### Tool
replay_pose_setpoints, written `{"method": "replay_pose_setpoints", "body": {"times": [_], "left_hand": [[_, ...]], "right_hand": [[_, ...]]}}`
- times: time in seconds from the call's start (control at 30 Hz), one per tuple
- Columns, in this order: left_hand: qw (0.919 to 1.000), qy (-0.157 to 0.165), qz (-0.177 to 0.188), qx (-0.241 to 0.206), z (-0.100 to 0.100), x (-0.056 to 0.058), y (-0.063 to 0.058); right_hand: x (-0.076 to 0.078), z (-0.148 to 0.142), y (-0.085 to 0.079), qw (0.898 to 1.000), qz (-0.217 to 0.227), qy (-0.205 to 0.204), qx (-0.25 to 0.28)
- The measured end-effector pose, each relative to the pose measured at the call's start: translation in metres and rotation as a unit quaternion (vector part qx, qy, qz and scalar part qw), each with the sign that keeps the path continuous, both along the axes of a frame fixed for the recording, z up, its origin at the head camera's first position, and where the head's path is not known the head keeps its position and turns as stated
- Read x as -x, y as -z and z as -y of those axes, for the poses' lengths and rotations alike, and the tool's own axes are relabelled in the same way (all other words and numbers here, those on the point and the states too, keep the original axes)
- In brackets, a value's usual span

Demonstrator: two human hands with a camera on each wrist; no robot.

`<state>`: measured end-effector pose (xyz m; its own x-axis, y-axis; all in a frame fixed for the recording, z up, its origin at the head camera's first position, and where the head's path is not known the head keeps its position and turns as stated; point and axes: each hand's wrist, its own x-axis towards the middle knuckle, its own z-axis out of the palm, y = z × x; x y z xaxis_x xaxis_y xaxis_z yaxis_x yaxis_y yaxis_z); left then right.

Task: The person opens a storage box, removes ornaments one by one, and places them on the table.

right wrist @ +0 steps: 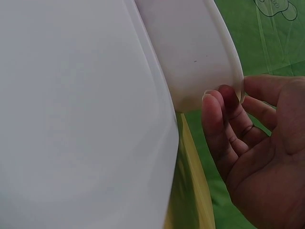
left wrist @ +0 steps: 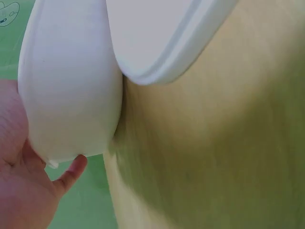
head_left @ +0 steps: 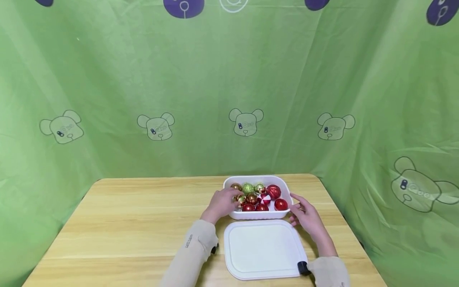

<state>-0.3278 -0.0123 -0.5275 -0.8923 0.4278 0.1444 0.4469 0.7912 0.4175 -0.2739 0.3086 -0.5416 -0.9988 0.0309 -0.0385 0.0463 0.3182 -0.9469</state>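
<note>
A white plastic box (head_left: 263, 215) filled with shiny Christmas baubles (head_left: 273, 191) in red, green and gold stands near the table's back edge. My left hand (head_left: 224, 202) reaches over the box's left rim, its fingers among the small gold and red baubles. In the left wrist view one fingertip (left wrist: 78, 164) lies against the box's outside; the other fingers are hidden, and I cannot tell whether they hold a bauble. My right hand (head_left: 306, 218) grips the box's near right corner, fingers (right wrist: 214, 117) bent around the rim in the right wrist view.
Just in front of the box lies a white lid (head_left: 265, 249) with rounded corners, flat on the wooden table (head_left: 136, 231). My right sleeve (head_left: 328, 271) and its black wrist strap (head_left: 303, 268) overlap the lid's near right corner. Green curtains (head_left: 201, 79) printed with bear heads enclose the back and sides.
</note>
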Motion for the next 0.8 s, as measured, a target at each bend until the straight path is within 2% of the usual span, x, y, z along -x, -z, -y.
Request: {"method": "replay_pose_setpoints", "body": {"times": [0.13, 0.47, 0.8], "left_hand": [[0.9998, -0.004, 0.018, -0.01, -0.002, 0.0, 0.0014], [1.0, 0.006, -0.002, 0.005, -0.002, 0.0005, 0.0021], [0.9999, 0.008, 0.003, 0.01, -0.0028, 0.001, 0.0013]], "right_hand": [[-0.0012, 0.0006, -0.0005, 1.0, -0.004, -0.002, -0.002], [0.001, -0.0002, -0.0012, 1.0, -0.004, -0.002, -0.005], [-0.0006, 0.0017, -0.0017, 1.0, -0.006, -0.004, -0.004]]}}
